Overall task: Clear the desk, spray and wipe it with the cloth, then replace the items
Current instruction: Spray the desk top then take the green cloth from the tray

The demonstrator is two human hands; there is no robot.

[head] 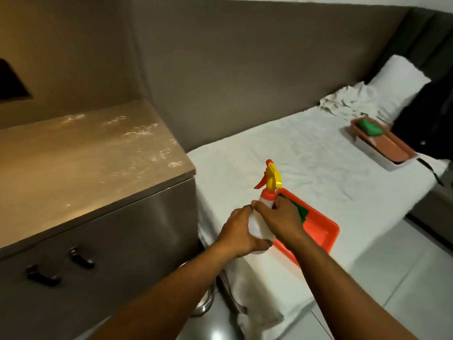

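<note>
You hold the spray bottle [261, 214] upright over the bed's [306, 163] near edge, your left hand [241, 231] wrapped round its body, your right hand [282, 217] gripping near its neck. Behind it lies an orange tray [321, 231]; the droplet-speckled desk [85, 153] stands left.

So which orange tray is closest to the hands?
The bright orange tray at the near end of the bed, right beside the spray bottle that both hands hold. The other tray lies far off near the pillow.
</note>
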